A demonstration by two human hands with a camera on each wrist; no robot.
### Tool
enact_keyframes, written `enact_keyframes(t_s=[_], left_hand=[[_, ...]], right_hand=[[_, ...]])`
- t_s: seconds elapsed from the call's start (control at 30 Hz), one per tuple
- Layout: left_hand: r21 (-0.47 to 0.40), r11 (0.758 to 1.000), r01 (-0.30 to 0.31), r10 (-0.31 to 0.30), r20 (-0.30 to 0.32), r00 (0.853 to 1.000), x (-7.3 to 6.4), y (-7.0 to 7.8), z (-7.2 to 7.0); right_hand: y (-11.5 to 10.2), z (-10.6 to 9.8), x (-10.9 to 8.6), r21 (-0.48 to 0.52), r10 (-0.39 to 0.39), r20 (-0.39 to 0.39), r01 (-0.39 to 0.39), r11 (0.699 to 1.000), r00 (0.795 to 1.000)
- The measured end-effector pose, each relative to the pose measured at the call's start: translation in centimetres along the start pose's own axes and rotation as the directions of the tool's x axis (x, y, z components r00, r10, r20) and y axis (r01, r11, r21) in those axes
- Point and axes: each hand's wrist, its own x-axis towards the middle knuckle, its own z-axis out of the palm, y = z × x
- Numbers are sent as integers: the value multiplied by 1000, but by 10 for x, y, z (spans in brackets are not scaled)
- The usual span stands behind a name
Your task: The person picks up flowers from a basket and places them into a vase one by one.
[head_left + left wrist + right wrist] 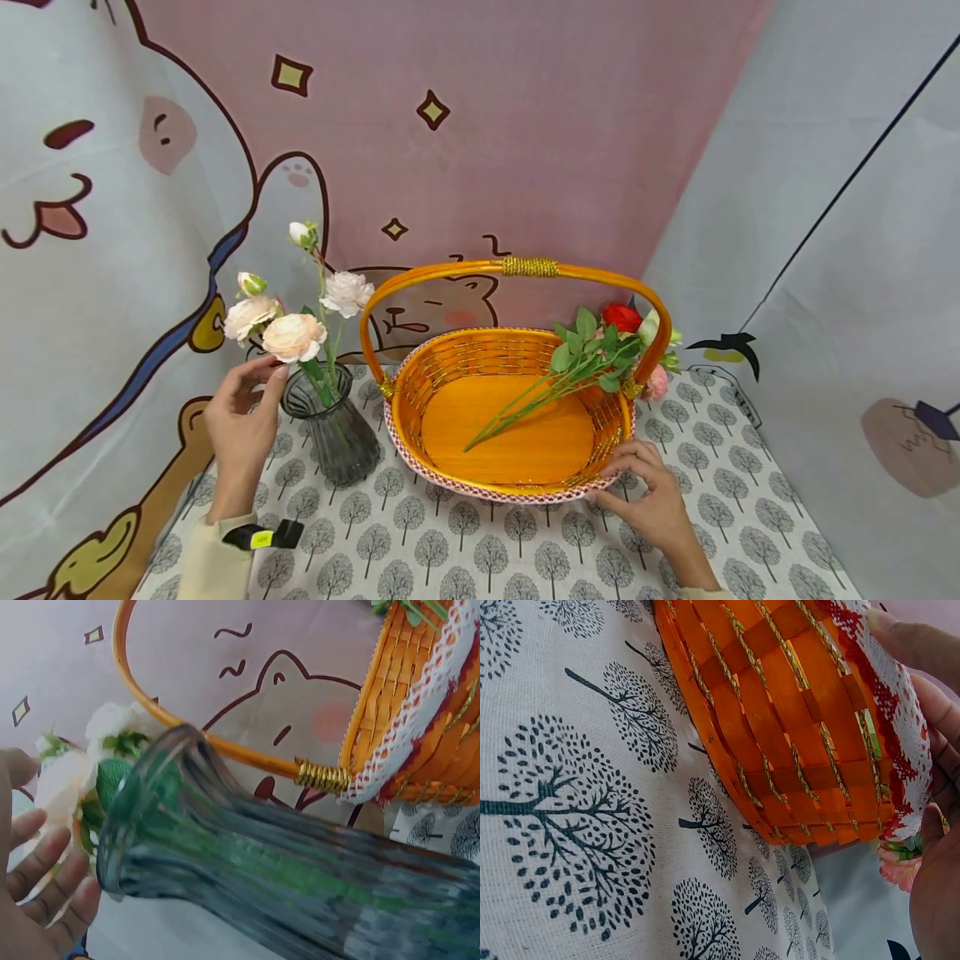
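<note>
The left hand (243, 417) is loosely open, its fingers parted and slightly bent beside the pale flowers (294, 337) just above the mouth of the vase (345, 450); whether a fingertip touches a petal cannot be told. A black wristband (262, 537) with a yellow label circles that wrist. The right hand (652, 500) grips the near right part of the basket's rim, thumb and fingers closed over the red-and-white lace trim (904, 750). The vase, of ribbed grey glass, stands just left of the basket (457, 408), with green stems inside it and pale blooms and buds above its mouth. The orange woven basket sits mid-tabletop, its arched handle (450, 268) rising over it, bound with gold cord (529, 266) at the top. Across its right side lies a bunch of leafy stems (577, 342), cut ends on the basket floor, a red rose (622, 317) near the right end of the handle. A tree-printed cloth (487, 558) covers the tabletop, and a pink cartoon curtain (525, 167) hangs behind.
</note>
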Motion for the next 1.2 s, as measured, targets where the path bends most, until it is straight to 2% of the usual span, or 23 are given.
enact_keyframes(t_s=[0.13, 0.27, 0.43, 0.67, 0.87, 0.9, 1.07, 1.13, 1.2], left_hand=[[-67, 994, -83, 85, 31, 996, -2, 9, 2], [-113, 986, -126, 136, 87, 987, -4, 16, 6], [-145, 979, -144, 169, 178, 969, -7, 22, 12], [-145, 982, -122, 159, 280, 947, -13, 26, 22], [-138, 978, -154, 194, 352, 916, -19, 44, 34], [-138, 980, -143, 185, 365, 913, -20, 48, 35], [-137, 982, -134, 178, 406, 896, -22, 32, 46], [-148, 979, -137, 188, 417, 890, -23, 29, 51], [-171, 975, -144, 205, 427, 881, -24, 31, 55]], right_hand=[[0, 0, 0, 7, 19, 1, -19, 1000, 1000], [2, 1, -1, 10, 22, -4, -22, 1000, 1000], [3, 1, -2, 8, 19, -6, -19, 1000, 1000], [4, 1, -1, -6, 15, 3, -15, 1000, 1000], [3, 1, -1, -8, 15, 10, -15, 1000, 1000], [3, 1, -1, -9, 15, 11, -15, 1000, 1000], [3, 1, 0, -2, 20, 18, -20, 1000, 1000], [3, 0, 0, 3, 21, 19, -21, 1000, 1000], [4, 0, 0, 6, 18, 16, -18, 1000, 1000]])
